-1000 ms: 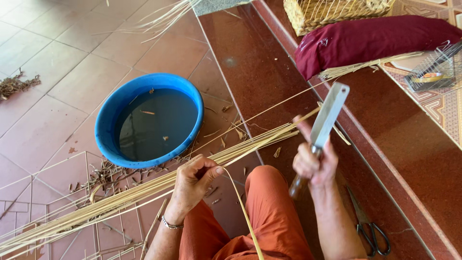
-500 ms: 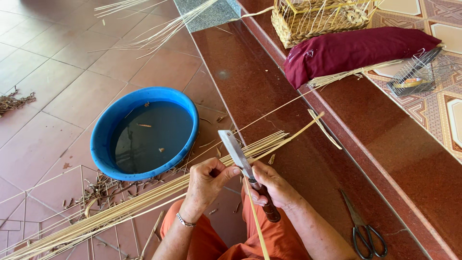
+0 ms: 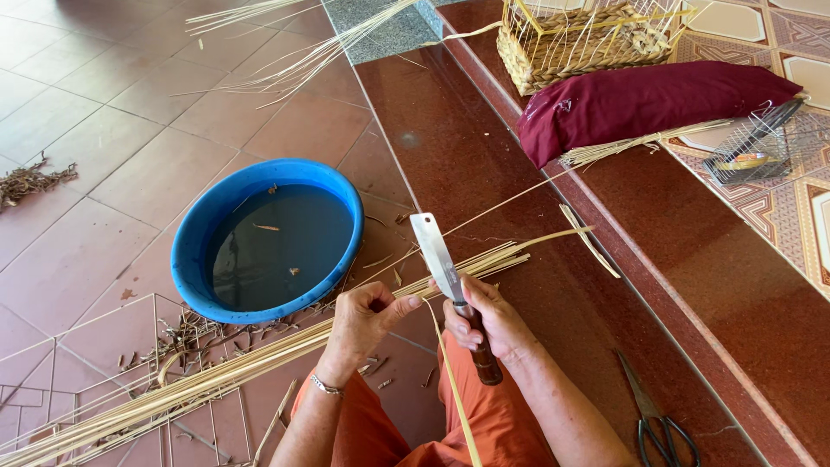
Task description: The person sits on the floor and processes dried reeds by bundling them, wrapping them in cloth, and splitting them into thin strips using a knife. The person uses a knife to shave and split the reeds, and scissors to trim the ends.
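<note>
My right hand (image 3: 486,320) grips the dark handle of a flat-bladed knife (image 3: 435,252), blade pointing up and away. My left hand (image 3: 367,322) pinches a thin pale cane strip (image 3: 456,398) that runs down over my orange-clad lap. The blade's base sits right by the strip between both hands. A long bundle of split cane strips (image 3: 216,380) lies across the floor under my hands, from lower left to the step.
A blue basin (image 3: 203,242) of dark water stands to the left. Scissors (image 3: 657,424) lie on the red step at lower right. A maroon cushion (image 3: 648,99), a woven basket frame (image 3: 579,39) and a wire rack (image 3: 761,147) sit beyond. Shavings litter the tiles.
My right hand came down from a raised position at the right and brought the knife in beside my left hand, against the strip. The view has shifted a little.
</note>
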